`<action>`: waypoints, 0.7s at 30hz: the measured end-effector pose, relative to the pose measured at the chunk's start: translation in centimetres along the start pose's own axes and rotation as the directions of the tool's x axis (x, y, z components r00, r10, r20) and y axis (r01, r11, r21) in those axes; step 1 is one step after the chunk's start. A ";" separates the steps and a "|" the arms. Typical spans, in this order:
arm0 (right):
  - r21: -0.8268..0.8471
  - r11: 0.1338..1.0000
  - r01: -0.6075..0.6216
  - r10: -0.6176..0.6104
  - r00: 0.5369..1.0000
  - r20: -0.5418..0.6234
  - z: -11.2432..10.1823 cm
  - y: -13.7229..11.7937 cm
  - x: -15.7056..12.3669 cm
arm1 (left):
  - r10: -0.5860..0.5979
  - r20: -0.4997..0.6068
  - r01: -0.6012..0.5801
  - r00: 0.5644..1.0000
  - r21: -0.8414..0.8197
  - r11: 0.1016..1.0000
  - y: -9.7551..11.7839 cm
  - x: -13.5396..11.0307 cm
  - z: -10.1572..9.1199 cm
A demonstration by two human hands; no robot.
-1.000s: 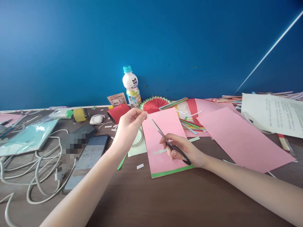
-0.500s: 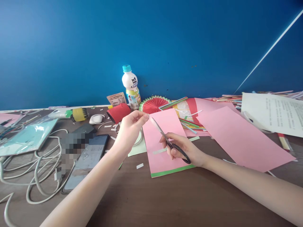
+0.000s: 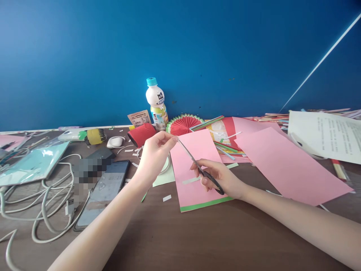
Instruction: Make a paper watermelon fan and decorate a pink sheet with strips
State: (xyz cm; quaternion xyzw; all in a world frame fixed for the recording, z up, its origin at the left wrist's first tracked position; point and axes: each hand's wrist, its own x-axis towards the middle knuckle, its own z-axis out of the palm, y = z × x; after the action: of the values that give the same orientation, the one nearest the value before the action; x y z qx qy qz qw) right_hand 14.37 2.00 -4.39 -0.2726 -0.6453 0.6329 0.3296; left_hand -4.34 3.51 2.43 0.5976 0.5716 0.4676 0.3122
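Observation:
My right hand (image 3: 218, 178) grips black-handled scissors (image 3: 197, 165), blades closed and pointing up-left. Their tip meets the pinched fingertips of my left hand (image 3: 155, 156), which hold a tiny scrap I cannot make out. Both hands hover over a pink paper sheet (image 3: 191, 162) with a green bottom edge, lying on the brown table (image 3: 180, 237). A pale strip (image 3: 190, 181) lies on that sheet beside my right hand.
A phone (image 3: 103, 192) and tangled white cables (image 3: 36, 203) lie at the left. A drink bottle (image 3: 156, 103), a red roll (image 3: 141, 134) and a red paper fan (image 3: 183, 124) stand by the blue wall. More pink sheets (image 3: 284, 165) and printed paper (image 3: 324, 135) are at the right.
The scissor blades have closed toward my left fingertips, and the small white bit seen there earlier no longer shows. Both hands stay nearly in place.

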 end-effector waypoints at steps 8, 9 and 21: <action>0.013 0.999 -0.033 0.034 0.999 -0.022 0.2 -0.3 0.1 | 0.034 -0.007 -0.034 0.999 0.064 0.997 0.2 0.0 -0.2; 0.010 0.999 -0.035 0.035 0.999 -0.025 0.2 -0.3 0.1 | 0.040 -0.009 -0.039 0.999 0.069 0.997 0.2 0.0 -0.2; 0.005 1.000 -0.023 0.023 1.000 -0.014 0.1 -0.6 0.0 | 0.077 -0.035 -0.073 0.996 0.101 0.992 0.1 0.0 -0.2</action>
State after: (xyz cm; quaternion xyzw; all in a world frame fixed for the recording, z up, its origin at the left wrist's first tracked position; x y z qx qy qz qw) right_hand 14.29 1.90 -3.83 -0.2837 -0.6382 0.6362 0.3277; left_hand -4.52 3.44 2.61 0.6243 0.5774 0.4614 0.2530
